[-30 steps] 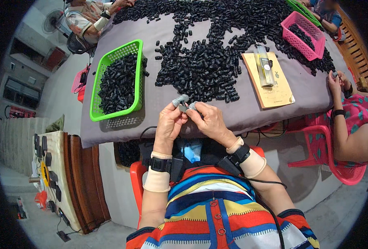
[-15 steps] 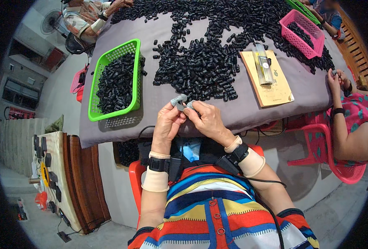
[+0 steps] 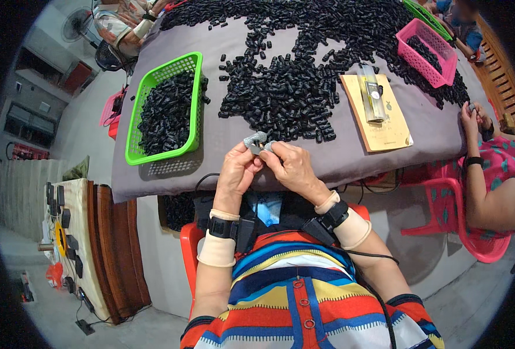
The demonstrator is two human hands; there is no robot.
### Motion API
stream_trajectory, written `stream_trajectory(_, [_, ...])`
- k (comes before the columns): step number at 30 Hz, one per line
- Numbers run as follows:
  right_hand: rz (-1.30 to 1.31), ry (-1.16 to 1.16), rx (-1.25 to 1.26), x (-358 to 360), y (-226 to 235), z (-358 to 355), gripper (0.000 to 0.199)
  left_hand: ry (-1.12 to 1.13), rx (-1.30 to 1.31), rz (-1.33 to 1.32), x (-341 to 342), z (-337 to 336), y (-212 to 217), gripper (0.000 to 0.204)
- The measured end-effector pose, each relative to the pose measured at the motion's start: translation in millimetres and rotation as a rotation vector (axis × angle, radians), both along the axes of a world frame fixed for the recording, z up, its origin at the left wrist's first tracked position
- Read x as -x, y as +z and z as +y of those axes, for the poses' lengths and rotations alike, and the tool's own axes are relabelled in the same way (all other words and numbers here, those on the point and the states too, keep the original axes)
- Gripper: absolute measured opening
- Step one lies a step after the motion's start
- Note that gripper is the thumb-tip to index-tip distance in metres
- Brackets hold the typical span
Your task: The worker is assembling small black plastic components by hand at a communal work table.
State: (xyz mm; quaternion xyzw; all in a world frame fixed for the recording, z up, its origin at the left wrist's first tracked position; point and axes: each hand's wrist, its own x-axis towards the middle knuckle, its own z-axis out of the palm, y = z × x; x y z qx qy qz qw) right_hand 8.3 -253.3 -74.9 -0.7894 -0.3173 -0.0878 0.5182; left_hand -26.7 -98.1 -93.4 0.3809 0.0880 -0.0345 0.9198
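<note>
Close together at the table's near edge, both my hands pinch a small black part with a hint of a brassy spot. My left hand is closed, its grey-covered fingertip on the part's left side. On the other side my right hand is closed too, thumb and forefinger meeting at the part. The fingers hide most of its shape. Just beyond my hands spreads a pile of small black cylindrical plastic pieces. To their left stands a bright green basket holding many similar pieces.
A yellow-brown booklet lies at the right with a clear plastic case on it. Farther right is a pink basket. Co-workers sit at the far left and right; one co-worker's hand is at the right table edge.
The view has shifted slightly. My hands stay together, with only small finger movements around the black part; at the far left, the co-worker's arm has shifted.
</note>
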Motion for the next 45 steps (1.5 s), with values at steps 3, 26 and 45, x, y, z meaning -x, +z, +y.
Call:
stream_trajectory(3, [-0.009,-0.005,0.018,-0.1,-1.7,0.9,0.021,0.007,0.005,-0.008,0.8,-1.7,1.6,0.027])
stream_trajectory(26, [-0.073,-0.073,0.038,1.3,-3.0,4.5,0.023,-0.007,-0.005,-0.04,1.6,0.3,-2.6,0.024])
stream_trajectory(45, [-0.057,-0.038,0.048,0.5,-1.0,0.9,0.022,0.01,-0.021,0.013,0.7,-5.2,5.8,0.022])
